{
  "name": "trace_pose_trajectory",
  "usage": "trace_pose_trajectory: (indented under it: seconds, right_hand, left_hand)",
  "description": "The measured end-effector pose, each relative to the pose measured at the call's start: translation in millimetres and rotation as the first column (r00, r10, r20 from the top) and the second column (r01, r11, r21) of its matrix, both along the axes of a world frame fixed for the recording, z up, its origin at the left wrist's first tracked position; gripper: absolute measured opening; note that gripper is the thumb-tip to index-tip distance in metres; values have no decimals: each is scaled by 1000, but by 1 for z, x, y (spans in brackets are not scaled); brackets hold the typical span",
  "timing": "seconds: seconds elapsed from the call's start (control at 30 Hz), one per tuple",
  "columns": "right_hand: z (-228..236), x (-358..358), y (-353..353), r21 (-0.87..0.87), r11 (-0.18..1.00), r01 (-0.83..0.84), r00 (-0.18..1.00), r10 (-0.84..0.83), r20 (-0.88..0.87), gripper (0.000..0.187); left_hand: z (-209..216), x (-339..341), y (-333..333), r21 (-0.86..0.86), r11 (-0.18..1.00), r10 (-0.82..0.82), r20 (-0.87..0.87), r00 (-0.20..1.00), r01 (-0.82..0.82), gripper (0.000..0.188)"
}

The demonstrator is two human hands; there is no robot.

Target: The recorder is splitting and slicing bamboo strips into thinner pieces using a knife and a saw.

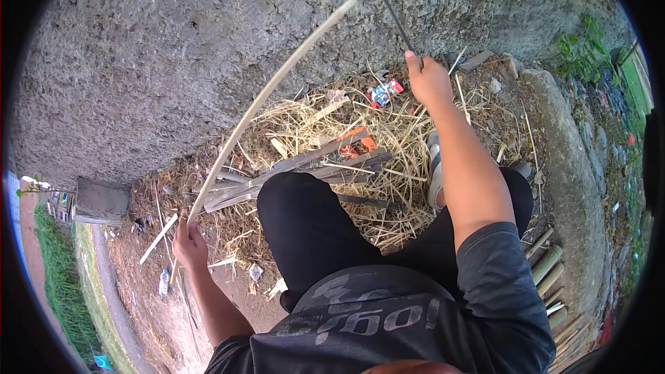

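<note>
Low at the left, my left hand is closed around the lower end of a long pale bamboo strip. The strip bows up and to the right, and its free end stands before the grey wall. My right hand, arm stretched forward, grips a knife with a thin dark blade. Its tip points up and a little left, apart from the strip's free end. The fingers hide the knife's handle.
Pale bamboo shavings cover the ground around my legs. Grey-brown split slats lie beside my left knee. A rough wall rises ahead. Cut bamboo poles lie at right near a stone ledge. A crumpled packet sits by the wall.
</note>
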State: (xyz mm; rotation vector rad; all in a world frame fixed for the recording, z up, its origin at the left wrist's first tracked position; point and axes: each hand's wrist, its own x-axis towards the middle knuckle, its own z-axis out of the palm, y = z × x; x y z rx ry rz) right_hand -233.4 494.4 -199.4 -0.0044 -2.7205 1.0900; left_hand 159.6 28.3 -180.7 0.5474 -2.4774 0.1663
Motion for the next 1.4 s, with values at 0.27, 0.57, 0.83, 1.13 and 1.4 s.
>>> trace_pose_trajectory:
  seconds: [0.27, 0.57, 0.83, 1.13, 1.4]
  right_hand:
    - [-3, 16, -12, -131, 965, -229, 958, 199, -207, 57]
    - [-10, 16, -16, 44, 958, -283, 911, 283, -300, 51]
    - [-15, 13, -5, 165, 951, -263, 923, 297, -243, 48]
    - [-24, 6, 5, 112, 975, -191, 978, 199, -62, 51]
    - [-30, 1, 7, -89, 996, -24, 975, 4, -221, 57]
  left_hand:
    - [8, 9, 10, 244, 963, 89, 97, 991, -111, 27]
    - [15, 12, 12, 534, 841, -24, 189, 982, -82, 35]
    - [12, 16, 3, 577, 815, -91, 209, 974, -47, 39]
    - [-8, 37, -27, 802, 586, -147, 247, 958, -116, 34]
    - [-8, 58, -29, 916, 392, -56, 118, 991, -87, 28]
